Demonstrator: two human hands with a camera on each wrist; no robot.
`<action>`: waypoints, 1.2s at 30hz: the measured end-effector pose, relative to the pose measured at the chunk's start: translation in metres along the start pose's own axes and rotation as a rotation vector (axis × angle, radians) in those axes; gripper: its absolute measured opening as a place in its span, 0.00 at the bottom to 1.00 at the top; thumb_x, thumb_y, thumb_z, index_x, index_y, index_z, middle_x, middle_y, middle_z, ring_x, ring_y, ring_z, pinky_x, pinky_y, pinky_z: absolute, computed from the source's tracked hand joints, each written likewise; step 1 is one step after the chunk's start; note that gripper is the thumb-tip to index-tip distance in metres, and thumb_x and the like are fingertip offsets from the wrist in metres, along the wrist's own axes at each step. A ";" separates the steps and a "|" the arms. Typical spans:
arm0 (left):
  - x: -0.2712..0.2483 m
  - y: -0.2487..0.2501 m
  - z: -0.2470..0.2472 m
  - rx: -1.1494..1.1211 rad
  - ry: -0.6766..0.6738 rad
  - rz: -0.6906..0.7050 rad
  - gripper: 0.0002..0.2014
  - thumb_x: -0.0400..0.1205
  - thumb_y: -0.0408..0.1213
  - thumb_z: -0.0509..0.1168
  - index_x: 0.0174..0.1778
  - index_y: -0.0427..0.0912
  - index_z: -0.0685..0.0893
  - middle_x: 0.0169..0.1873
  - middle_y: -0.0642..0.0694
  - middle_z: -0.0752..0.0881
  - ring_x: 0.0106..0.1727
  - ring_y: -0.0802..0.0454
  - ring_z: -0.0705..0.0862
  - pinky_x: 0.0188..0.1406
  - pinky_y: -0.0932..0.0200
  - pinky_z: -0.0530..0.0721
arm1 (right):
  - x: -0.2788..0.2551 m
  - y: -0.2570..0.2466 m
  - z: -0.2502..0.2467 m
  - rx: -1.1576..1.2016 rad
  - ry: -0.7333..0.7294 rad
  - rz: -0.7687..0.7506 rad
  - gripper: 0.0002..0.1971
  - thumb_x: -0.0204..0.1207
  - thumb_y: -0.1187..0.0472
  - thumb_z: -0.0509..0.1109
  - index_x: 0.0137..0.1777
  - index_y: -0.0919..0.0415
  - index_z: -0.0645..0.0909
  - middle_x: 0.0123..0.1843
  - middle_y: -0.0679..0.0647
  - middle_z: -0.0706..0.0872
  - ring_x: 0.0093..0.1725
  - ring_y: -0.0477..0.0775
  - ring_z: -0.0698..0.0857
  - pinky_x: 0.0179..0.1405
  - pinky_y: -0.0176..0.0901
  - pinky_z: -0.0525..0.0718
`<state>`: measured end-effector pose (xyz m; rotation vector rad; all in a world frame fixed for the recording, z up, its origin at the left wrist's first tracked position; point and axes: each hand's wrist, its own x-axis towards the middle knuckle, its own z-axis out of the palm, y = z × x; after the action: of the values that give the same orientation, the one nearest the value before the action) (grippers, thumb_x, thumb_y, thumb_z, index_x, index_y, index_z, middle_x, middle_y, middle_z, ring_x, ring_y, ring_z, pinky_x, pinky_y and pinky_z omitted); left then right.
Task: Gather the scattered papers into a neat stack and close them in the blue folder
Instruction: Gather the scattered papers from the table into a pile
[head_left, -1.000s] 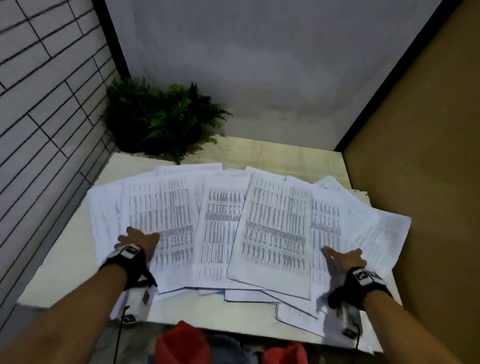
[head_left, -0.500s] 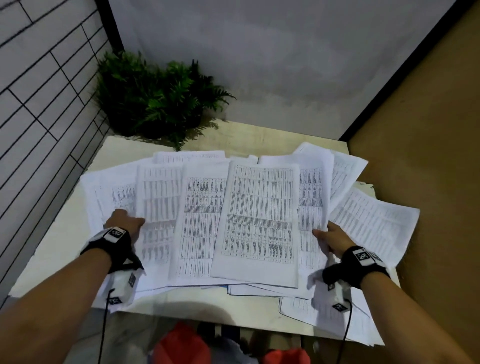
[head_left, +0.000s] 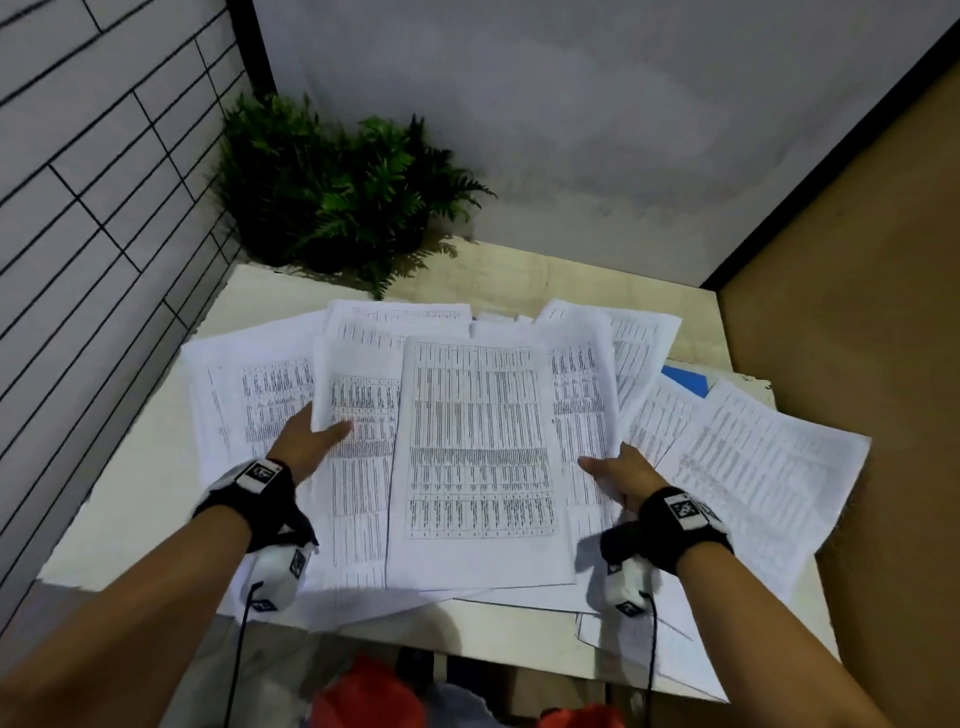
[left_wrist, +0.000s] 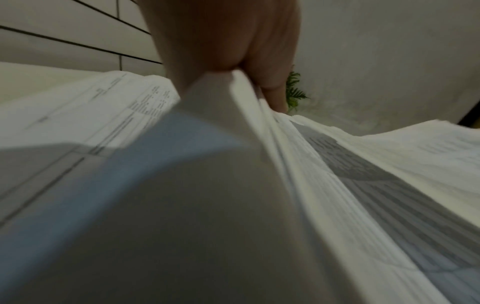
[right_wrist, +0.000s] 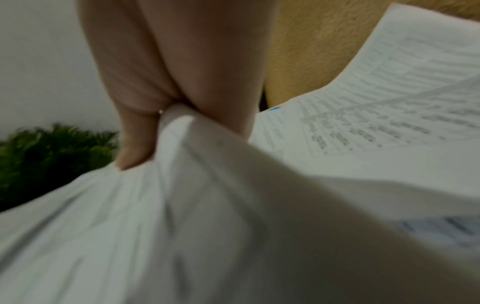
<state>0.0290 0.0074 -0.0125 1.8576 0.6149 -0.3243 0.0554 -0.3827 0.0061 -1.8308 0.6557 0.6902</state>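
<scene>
Two hands close in on a spread of printed sheets: the left hand (head_left: 311, 441) pinches the left edge of a bunched sheaf, thumb on top and fingers tucked beneath, as the left wrist view confirms, while the right hand (head_left: 621, 475) grips the opposite edge the same way, thumb pressed onto the crumpling paper in the right wrist view. Both forearms reach forward from the near edge of the tabletop (head_left: 156, 493), wrists low, palms turned inward toward each other. The papers (head_left: 475, 441) lie fanned and overlapping across most of the surface, the middle sheets caught between the two hands, others lying loose to the left and far right. The likely trouble: squeezing inward could buckle or crease the middle sheets rather than slide them square, and the loose pages at the right (head_left: 763, 467), some overhanging the near edge, could slip off the tabletop if the pile is dragged. The blue folder (head_left: 685, 379) shows only as a corner under sheets at the far right, so it must be uncovered before anything can be closed in it. A green fern (head_left: 337, 192) stands in the far left corner.
</scene>
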 end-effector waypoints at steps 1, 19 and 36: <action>-0.001 0.000 -0.003 -0.030 0.010 -0.012 0.24 0.78 0.41 0.66 0.68 0.36 0.73 0.58 0.36 0.81 0.54 0.44 0.77 0.54 0.51 0.72 | -0.002 -0.001 -0.004 0.027 -0.015 0.026 0.25 0.72 0.64 0.74 0.65 0.71 0.69 0.51 0.65 0.84 0.43 0.49 0.86 0.37 0.40 0.84; -0.010 -0.004 0.008 -0.415 -0.104 -0.275 0.30 0.79 0.49 0.62 0.75 0.42 0.66 0.77 0.46 0.66 0.80 0.45 0.60 0.76 0.51 0.57 | -0.009 -0.009 0.008 0.239 -0.107 0.040 0.17 0.77 0.68 0.67 0.66 0.66 0.73 0.61 0.52 0.80 0.63 0.50 0.75 0.66 0.44 0.68; -0.001 -0.017 0.024 -0.407 -0.179 -0.255 0.20 0.79 0.31 0.65 0.66 0.28 0.75 0.56 0.34 0.83 0.58 0.36 0.83 0.60 0.40 0.79 | -0.011 -0.033 0.047 -0.213 0.198 -0.053 0.58 0.53 0.37 0.81 0.78 0.66 0.61 0.77 0.63 0.72 0.73 0.63 0.74 0.72 0.52 0.74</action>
<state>0.0208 -0.0109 -0.0342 1.3477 0.7344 -0.4879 0.0642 -0.3267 0.0201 -2.1252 0.6804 0.5652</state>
